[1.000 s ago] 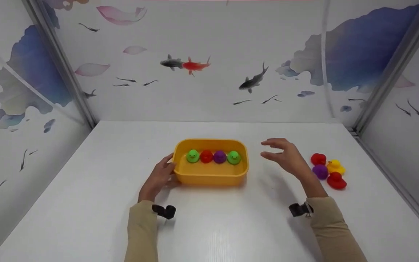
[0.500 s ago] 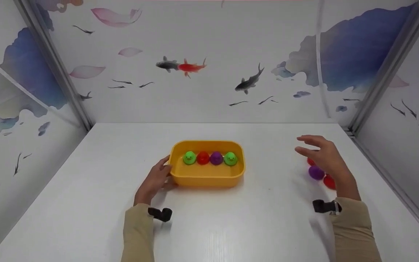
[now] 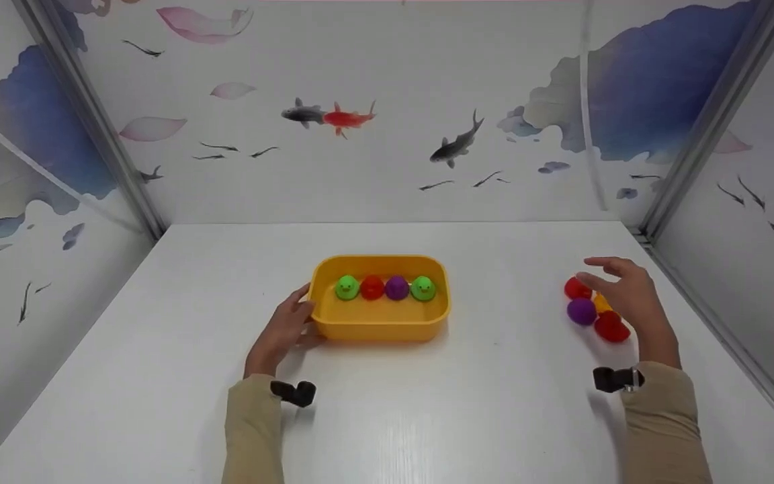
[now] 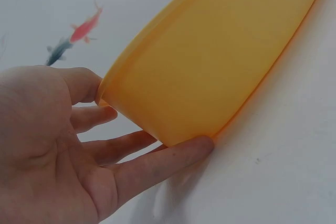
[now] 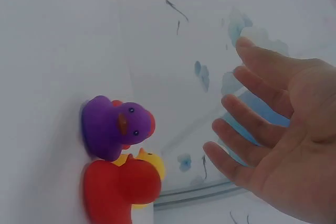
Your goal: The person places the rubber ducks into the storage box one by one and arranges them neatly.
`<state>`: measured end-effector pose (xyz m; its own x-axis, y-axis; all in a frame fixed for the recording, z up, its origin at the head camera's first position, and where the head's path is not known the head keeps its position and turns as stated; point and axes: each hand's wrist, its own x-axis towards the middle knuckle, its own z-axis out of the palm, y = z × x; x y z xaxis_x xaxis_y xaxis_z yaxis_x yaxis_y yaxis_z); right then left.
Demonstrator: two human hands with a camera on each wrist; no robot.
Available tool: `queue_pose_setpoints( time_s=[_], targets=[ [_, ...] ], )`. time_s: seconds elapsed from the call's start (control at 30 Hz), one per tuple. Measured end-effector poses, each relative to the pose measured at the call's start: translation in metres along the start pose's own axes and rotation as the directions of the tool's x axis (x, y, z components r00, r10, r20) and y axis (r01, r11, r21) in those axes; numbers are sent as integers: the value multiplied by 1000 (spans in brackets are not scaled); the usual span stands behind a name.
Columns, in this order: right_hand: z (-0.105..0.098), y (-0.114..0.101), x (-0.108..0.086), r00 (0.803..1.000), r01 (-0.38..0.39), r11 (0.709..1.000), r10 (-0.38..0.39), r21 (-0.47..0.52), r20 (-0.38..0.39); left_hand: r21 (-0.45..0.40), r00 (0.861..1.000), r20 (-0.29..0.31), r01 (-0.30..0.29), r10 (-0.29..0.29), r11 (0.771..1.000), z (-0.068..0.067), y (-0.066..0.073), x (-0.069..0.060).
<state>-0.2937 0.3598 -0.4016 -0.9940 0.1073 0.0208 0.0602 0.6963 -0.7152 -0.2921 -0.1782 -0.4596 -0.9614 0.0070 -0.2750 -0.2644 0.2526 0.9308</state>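
Observation:
My left hand [image 3: 284, 331] holds the left end of a yellow plastic bin [image 3: 380, 331], its thumb and fingers set round the corner in the left wrist view. Inside stand toy ducks in a row: a green duck [image 3: 347, 288], a red one, a purple duck [image 3: 397, 288] and another green one. My right hand [image 3: 637, 302] hovers beside a small duck cluster, fingers spread and holding nothing. That cluster has a red duck [image 3: 578, 288], a purple duck [image 5: 113, 127], a partly covered yellow duck [image 3: 603, 304] and a nearer red duck [image 3: 612, 327].
The white table [image 3: 394, 410] runs back to a printed wall [image 3: 387, 181] with painted fish. A side wall [image 3: 750, 269] stands right of the duck cluster, with a metal rail [image 3: 709, 302] along the table edge. Both wrists carry small black cameras.
My right hand has moved right, from beside the bin to the duck cluster. The left hand stays on the bin. The whole view has shifted slightly.

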Motion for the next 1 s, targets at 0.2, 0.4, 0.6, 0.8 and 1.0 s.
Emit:
queue_pose_setpoints(
  time_s=[0.2,0.4,0.6,0.8,1.0],
  targets=[
    [2,16,4,997,-73,997,74,22,-26,-25,1000,11,1,-1,1000,0,-2,1],
    [3,28,7,990,-106,990,114,93,-86,-20,1000,6,-13,13,1000,-1,0,1],
    [5,41,10,967,-175,974,197,145,-159,-7,1000,5,-14,14,1000,-3,0,-1],
    [9,49,12,957,-210,957,244,199,-159,7,999,8,-36,36,999,-4,-2,-2],
    [12,57,13,947,-278,931,308,236,-97,-10,999,7,-32,32,999,-2,-2,-2]
  ],
)
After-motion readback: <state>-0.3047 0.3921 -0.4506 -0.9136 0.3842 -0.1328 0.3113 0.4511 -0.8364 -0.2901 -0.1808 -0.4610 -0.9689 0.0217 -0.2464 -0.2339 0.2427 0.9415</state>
